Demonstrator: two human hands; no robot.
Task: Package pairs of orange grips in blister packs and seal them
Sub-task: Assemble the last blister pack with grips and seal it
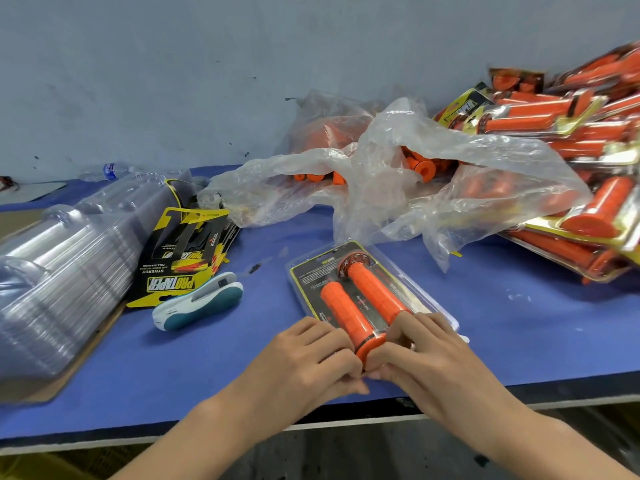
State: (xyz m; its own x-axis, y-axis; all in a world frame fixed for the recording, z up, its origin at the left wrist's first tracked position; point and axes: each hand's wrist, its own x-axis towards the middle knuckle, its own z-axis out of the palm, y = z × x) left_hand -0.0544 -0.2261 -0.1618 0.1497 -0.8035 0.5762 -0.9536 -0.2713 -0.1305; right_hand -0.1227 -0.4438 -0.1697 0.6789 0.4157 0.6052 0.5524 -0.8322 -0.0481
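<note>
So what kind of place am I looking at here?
Probably a packing bench in a small factory or workshop: a stack of empty clear blister shells, a pile of finished packs of orange grips, and left hand and right hand pinching another blister pack.

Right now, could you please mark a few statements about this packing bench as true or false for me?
1. Two orange grips lie in the blister pack. True.
2. The stapler lies right of that pack. False: it lies left of it.
3. The left hand and right hand both grip the pack's near end. True.
4. The finished packs are piled on the table's left side. False: they lie on the right; clear shells are stacked left.
</note>
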